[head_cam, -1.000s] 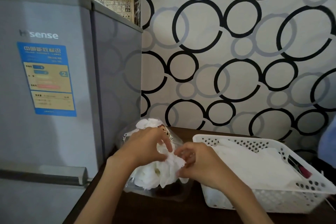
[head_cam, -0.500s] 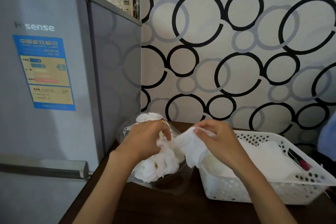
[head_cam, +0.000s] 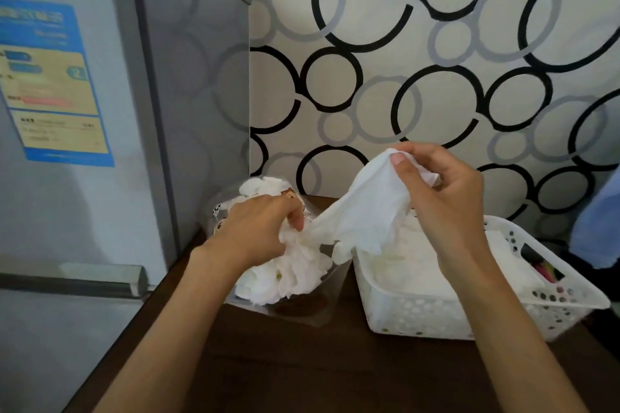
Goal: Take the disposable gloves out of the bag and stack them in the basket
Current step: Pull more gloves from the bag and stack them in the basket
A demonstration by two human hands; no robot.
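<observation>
Pinching one thin white disposable glove (head_cam: 365, 211) at its top edge, my right hand (head_cam: 446, 198) sits right of centre in the frame, thumb and fingers clamped together on the film. The glove hangs stretched down and to the left, its lower end still running into the crumpled white pile of gloves (head_cam: 288, 271) at lower centre. Its loose lower edge drapes over the near left corner of the basket.

My left hand (head_cam: 258, 231) is at centre, fingers curled down and gripping the pile at the mouth of the clear plastic bag (head_cam: 308, 308). The bag has small cartoon prints on it and lies on the dark brown wooden table (head_cam: 302, 372). More white film bulges out behind the left hand.

A white perforated plastic basket (head_cam: 436, 318) stands just beside the bag, at lower right. Flat white gloves (head_cam: 412, 265) already lie stacked inside it. Something pink and dark shows at the basket's far right end; I cannot tell what it is.

A grey refrigerator (head_cam: 100, 211) with a blue and yellow label (head_cam: 50, 84) fills the left of the frame. Wallpaper with black and grey circles (head_cam: 402, 77) covers the upper right.
</observation>
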